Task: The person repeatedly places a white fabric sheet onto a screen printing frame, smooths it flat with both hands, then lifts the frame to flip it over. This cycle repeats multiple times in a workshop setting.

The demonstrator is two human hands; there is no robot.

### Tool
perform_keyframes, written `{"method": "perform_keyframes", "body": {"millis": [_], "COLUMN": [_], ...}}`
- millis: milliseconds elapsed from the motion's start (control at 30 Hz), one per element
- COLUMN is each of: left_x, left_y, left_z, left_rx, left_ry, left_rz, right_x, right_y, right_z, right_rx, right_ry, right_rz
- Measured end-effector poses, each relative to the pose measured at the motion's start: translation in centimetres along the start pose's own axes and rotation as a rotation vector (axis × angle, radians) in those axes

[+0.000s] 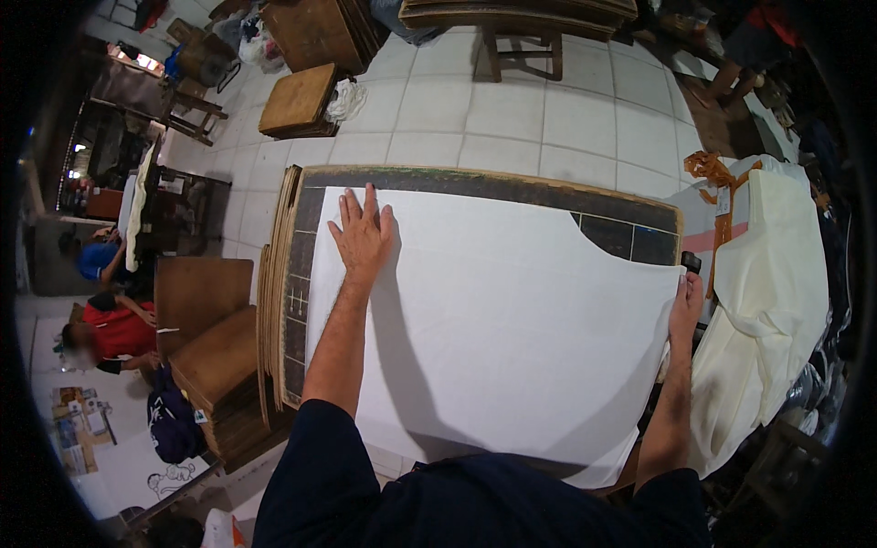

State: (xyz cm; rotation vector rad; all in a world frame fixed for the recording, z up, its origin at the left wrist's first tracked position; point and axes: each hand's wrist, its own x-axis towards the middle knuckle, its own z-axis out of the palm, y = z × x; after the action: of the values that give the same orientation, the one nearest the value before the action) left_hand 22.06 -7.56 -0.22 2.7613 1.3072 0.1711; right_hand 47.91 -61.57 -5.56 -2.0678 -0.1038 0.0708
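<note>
A white fabric piece (493, 329), with a curved cutout at its upper right, lies over a dark board (475, 183) marked with thin lines. My left hand (364, 233) rests on the fabric near its upper left, fingers spread. At the right edge, my right hand (687, 306) pinches the fabric's edge just below the end of the curve. Dark clamp-like pieces (692, 265) stick out beside it, partly hidden. Cream cloth (767, 274) with an orange strap (724, 228) is bunched to the right of the board.
Stacked boards (210, 365) stand left, near two people, one in red (119, 329), one in blue (100, 258), and a white table (119, 484). More boards (297, 96) and a wooden stool (521, 41) stand on the tiled floor ahead. Another person's leg (729, 78) shows at upper right.
</note>
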Motion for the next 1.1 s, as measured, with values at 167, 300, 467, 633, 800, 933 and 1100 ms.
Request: {"method": "perform_keyframes", "body": {"millis": [167,300,467,633,800,933,1100], "left_x": [3.2,5.9,6.7,7.1,7.0,3.0,-1.7], "left_y": [-3.9,-5.7,-4.2,-4.4,-3.8,0.4,2.0], "left_z": [1.4,0.5,-0.3,1.1,1.5,0.6,-0.5], "left_rx": [-0.323,-0.218,-0.158,-0.157,-0.232,-0.272,-0.097], "left_ry": [0.402,0.315,0.159,0.179,0.255,0.429,-0.068], "left_rz": [-0.065,0.274,0.261,0.301,0.322,0.374,0.53], "right_x": [0.0,-0.1,-0.2,-0.1,-0.1,-0.2,-0.2], "right_y": [0.0,-0.5,-0.7,-0.2,-0.5,-0.8,-0.5], "right_z": [0.1,0.2,0.3,0.1,0.1,0.2,0.1], "right_rx": [0.035,0.018,0.048,0.057,0.03,0.016,0.067], "right_ry": [0.005,-0.006,-0.008,-0.012,-0.014,-0.014,-0.02], "right_rz": [-0.037,-0.015,0.005,0.003,0.018,0.026,0.038]}}
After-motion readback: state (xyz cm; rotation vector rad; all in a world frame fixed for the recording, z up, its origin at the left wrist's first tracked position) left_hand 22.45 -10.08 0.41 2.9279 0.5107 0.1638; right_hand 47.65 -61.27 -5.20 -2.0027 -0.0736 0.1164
